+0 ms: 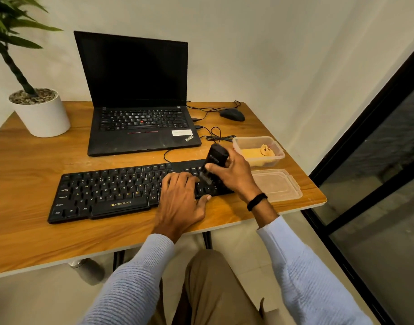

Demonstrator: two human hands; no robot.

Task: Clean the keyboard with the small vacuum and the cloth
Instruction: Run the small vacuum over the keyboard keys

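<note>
A black keyboard (121, 191) lies across the middle of a wooden desk (25, 174). The right hand (234, 174) grips a small black vacuum (214, 163), brush tip on the keyboard's right end. The left hand (181, 198) rests flat, fingers spread, on the keys beside it. A yellow cloth (257, 156) sits in a clear box (279, 152) at right.

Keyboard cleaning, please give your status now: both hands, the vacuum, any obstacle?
Right hand grip on small black vacuum, brush down on flat black keyboard. Left hand flat on keys. Yellow cloth in clear plastic box. No obstacle.
</note>
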